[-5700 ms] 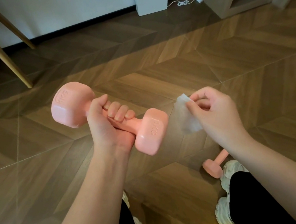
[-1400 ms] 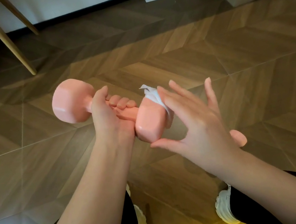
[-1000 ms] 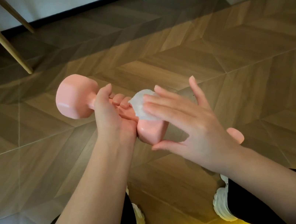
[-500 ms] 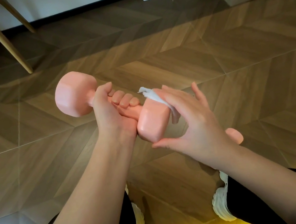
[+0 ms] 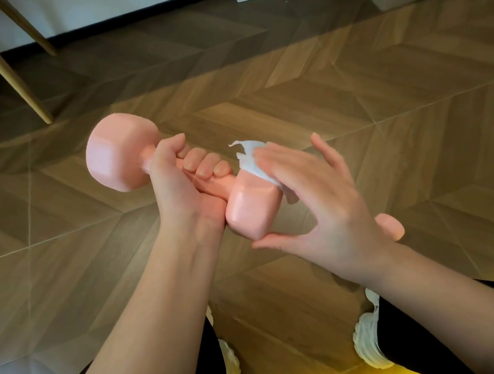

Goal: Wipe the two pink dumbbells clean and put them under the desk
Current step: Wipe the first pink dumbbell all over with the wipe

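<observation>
Two pink dumbbells show in the head view, and neither is under a desk yet. One pink dumbbell is held up over the wooden floor, the left hand wrapped firmly round its handle. The right hand presses a white tissue against the dumbbell's near-right head, fingers spread flat over the tissue and thumb hooked under the head, so it holds tissue and weight together. The second dumbbell lies on the floor, only one rounded end showing past the right wrist, just beyond the white shoes.

By the look of it the task is early: wiping of the first dumbbell is under way, the far-left head is bare of tissue, and the second appears untouched. Both must then be stowed.

Each dumbbell has a smooth, matte coating with faceted, soft-edged heads and a round handle. The tissue is thin and crumpled, one corner sticking up. Chevron planks with a dull sheen cover the floor.
</observation>
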{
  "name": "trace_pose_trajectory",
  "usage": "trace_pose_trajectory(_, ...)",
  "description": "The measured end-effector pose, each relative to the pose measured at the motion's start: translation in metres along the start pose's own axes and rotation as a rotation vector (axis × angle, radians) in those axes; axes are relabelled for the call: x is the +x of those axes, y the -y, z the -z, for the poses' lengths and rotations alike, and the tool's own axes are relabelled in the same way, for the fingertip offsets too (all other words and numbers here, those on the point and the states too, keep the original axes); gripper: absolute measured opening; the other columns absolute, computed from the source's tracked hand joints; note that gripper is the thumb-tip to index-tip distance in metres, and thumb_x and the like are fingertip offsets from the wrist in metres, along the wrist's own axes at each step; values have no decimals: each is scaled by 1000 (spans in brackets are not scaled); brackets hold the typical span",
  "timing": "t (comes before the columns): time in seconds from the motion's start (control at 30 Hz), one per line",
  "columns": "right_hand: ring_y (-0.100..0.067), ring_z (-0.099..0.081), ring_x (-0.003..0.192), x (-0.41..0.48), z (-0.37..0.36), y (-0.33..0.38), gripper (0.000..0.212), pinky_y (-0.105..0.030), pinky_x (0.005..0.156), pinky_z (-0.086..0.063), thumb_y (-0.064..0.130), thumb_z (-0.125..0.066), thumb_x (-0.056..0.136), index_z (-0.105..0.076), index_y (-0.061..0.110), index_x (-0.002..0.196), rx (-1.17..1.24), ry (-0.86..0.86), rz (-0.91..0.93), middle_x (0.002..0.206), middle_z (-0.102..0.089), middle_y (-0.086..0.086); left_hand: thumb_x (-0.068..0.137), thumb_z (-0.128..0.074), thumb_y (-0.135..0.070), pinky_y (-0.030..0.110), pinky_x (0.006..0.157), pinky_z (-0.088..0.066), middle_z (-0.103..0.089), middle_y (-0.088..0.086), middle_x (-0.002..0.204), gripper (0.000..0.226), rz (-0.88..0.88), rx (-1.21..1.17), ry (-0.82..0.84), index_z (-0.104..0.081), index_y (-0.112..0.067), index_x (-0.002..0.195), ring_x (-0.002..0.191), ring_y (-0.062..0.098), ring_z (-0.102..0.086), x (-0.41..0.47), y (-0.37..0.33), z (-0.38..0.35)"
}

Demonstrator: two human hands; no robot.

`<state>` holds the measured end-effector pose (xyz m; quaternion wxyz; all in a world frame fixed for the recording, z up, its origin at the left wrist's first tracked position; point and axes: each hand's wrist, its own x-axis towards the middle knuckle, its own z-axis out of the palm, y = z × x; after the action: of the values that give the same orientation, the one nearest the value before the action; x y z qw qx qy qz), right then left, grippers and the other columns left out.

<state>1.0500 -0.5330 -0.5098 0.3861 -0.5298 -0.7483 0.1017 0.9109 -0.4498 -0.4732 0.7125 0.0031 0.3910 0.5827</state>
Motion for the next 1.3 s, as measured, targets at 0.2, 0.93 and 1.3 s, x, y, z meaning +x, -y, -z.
trace_pose_trajectory(0.2,-13,-45,136,2,1,-2,98,-47,118,-25,50,-90,57,-50,10,136,64,31,-80,140,-49,7,94,-44,-15,21,38,-28,-25,-9,44,43,-1,-25,34,-32,-21,53,36,8,-24,0,-2,0)
trace_pose_trajectory(0.93,-18,-30,147,6,7,1,81,-56,118,-18,43,-80,73,-47,13,140,-44,153,44,148,-47,3,95,-56,-17,13,36,-31,-27,-6,45,40,71,-28,-157,-32,-17,63,31,9,-27,-3,1,-1)
trace_pose_trajectory(1.3,-15,-35,142,4,1,10,91,-57,118,-19,49,-85,62,-44,21,138,51,88,-198,140,-53,7,94,-50,-15,17,39,-30,-26,-8,46,37,20,-22,-109,-31,-19,63,35,9,-26,2,-2,2)
